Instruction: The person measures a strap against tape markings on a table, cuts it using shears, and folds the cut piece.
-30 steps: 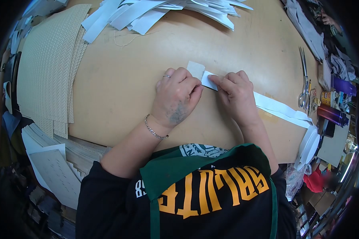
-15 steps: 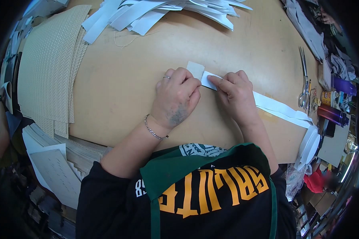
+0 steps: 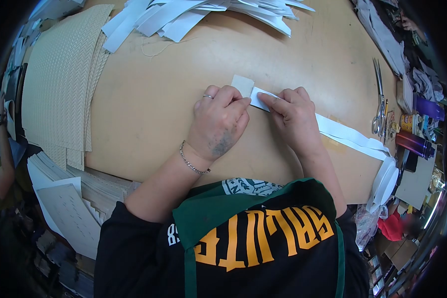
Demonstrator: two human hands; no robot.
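Observation:
My left hand (image 3: 219, 119), with a ring and a chain bracelet at the wrist, is closed at the lower edge of a small pale grey card (image 3: 243, 84). Its thumb and fingertips pinch there, partly hiding the card. Just to the right, a white flat strip (image 3: 257, 98) lies with its end against the card. My right hand (image 3: 293, 116) is closed on this strip, fingertips pressing it near the end. From under that hand the white strip runs right, towards a white roll (image 3: 384, 184) at the table's edge.
Cut white strips (image 3: 184, 15) are heaped at the back. Woven-textured sheets (image 3: 59, 89) are stacked on the left, with papers (image 3: 67, 208) below. Scissors (image 3: 378, 99) lie at the right, near a purple bottle (image 3: 415, 144). Another person's arm (image 3: 4, 154) shows far left.
My hands keep nearly the same pose, and the card has shifted very slightly left. At the far left, the other person's arm has moved up.

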